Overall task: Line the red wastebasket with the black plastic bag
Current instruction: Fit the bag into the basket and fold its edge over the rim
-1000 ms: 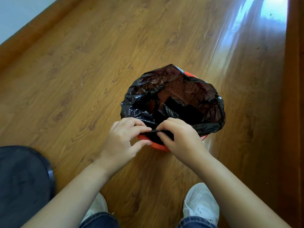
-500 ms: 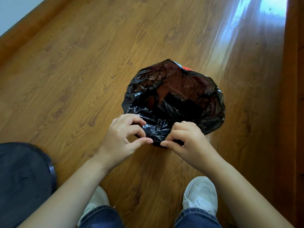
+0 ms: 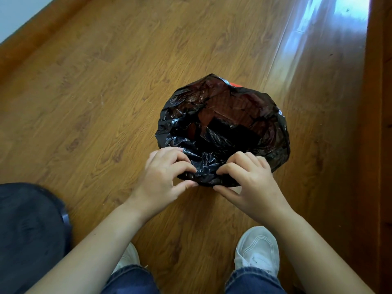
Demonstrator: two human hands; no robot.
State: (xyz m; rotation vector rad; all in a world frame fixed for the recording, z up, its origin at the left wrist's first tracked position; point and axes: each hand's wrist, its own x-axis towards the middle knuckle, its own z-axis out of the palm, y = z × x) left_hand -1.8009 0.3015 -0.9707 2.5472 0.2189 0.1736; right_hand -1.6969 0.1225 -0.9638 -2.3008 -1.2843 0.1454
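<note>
The black plastic bag (image 3: 222,128) is spread open over the red wastebasket (image 3: 234,84), which stands on the wooden floor. Only a small red strip of the basket's far rim shows; the bag hides the rest. My left hand (image 3: 165,177) and my right hand (image 3: 248,181) sit side by side at the near rim. Each one pinches the bag's folded edge between thumb and fingers, on the outside of the rim. The bag's mouth gapes, dark inside.
A dark round object (image 3: 29,236) lies on the floor at the lower left. My two white shoes (image 3: 257,249) stand just below the basket. A wooden skirting board (image 3: 42,32) runs along the upper left, and a wooden edge (image 3: 379,124) runs down the right side.
The bag's near edge has been pulled down over the near rim, so the red rim seen there one second ago is now covered. Both hands have moved slightly toward me.
</note>
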